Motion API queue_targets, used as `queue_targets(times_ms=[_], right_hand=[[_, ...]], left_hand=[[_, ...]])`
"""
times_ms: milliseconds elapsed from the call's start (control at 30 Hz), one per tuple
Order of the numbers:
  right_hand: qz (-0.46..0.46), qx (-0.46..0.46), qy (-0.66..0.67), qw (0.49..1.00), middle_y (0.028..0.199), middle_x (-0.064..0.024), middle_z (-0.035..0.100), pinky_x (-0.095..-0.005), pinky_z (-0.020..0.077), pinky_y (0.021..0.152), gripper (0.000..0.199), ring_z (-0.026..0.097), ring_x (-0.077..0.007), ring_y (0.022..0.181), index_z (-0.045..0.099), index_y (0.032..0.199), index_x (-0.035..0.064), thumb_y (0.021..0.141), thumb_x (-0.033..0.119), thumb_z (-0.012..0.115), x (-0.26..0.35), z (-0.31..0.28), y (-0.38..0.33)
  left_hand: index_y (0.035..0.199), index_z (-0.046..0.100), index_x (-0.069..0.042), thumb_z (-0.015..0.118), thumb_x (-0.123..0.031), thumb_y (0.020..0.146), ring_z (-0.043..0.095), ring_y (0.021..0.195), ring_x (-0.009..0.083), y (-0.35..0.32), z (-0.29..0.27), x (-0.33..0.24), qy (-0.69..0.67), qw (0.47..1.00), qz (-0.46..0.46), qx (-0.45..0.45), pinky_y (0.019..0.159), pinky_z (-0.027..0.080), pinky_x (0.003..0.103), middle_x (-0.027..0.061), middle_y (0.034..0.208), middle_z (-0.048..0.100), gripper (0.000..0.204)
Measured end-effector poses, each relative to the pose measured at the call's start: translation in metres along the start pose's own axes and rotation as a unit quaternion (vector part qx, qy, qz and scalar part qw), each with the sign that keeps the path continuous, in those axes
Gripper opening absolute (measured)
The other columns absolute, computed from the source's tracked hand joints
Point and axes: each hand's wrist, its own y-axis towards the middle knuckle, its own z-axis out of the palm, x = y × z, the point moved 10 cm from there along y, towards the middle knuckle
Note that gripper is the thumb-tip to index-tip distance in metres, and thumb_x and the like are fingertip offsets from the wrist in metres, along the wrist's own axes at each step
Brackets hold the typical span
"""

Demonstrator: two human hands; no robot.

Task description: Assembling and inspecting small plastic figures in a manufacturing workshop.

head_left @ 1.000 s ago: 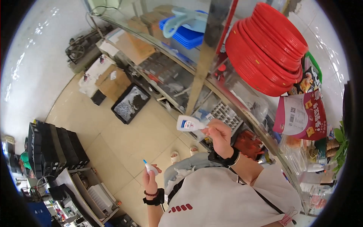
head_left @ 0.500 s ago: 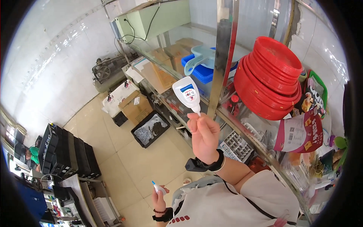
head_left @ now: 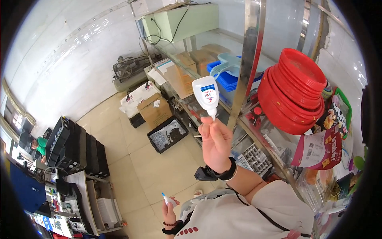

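Observation:
My right hand (head_left: 217, 145) is raised in front of the shelf, its fingers pinched round the thin nozzle of a white glue bottle (head_left: 205, 98). That bottle is upside down, its wide body above my fingertips and a blue-and-white label facing me. Lower and further left, near my body, my left hand (head_left: 169, 213) is closed round a small white bottle (head_left: 169, 200) with a blue tip pointing up. The two bottles are well apart. My palm and fingers partly hide the small bottle.
A glass shelf unit with a metal post (head_left: 247, 63) stands close on my right, bearing stacked red baskets (head_left: 288, 95), blue trays (head_left: 227, 81) and a snack bag (head_left: 318, 149). On the floor are a black crate (head_left: 159, 148) and a cardboard box (head_left: 156, 111). Black bins (head_left: 85, 153) stand left.
The view has shifted, so the room appears further right. The white glue bottle has swung from leaning left to more upright above my right fingers. Both hands keep their hold.

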Motion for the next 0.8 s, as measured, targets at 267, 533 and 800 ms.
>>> queue_targets(times_ms=[267,533,800], right_hand=[[0.030,-0.019,0.029,0.999,0.064,-0.0002,0.041,-0.0277,0.0276,0.062,0.025,0.033,-0.0106,0.062,0.058,0.087,-0.0023,0.092,0.018,0.043,-0.001,-0.003,-0.005],[-0.026,0.002,-0.009,1.000,0.075,-0.0057,0.051,-0.0244,0.0313,0.063,0.028,0.040,-0.0114,0.066,0.052,0.070,-0.0007,0.089,0.018,0.043,0.015,-0.007,-0.010],[-0.056,0.195,-0.229,0.952,0.069,-0.0110,0.051,-0.0265,0.0342,0.056,0.022,0.042,-0.0167,0.059,0.044,0.064,0.0019,0.083,0.013,0.042,0.028,0.010,-0.005]], left_hand=[[0.103,0.049,0.004,0.041,-0.029,0.092,0.056,0.076,0.0180,-0.002,0.000,0.002,0.004,1.000,0.002,0.007,0.074,0.043,0.031,0.0104,0.078,0.059,0.035],[0.098,0.049,0.003,0.045,-0.028,0.091,0.056,0.075,0.0187,-0.001,0.000,-0.014,-0.007,1.000,-0.005,0.005,0.074,0.043,0.031,0.0102,0.077,0.058,0.032],[0.086,0.047,0.000,0.053,0.001,0.081,0.060,0.073,0.0233,0.052,0.065,-0.183,-0.059,0.987,0.151,0.012,0.068,0.050,0.036,0.0152,0.080,0.060,0.008]])
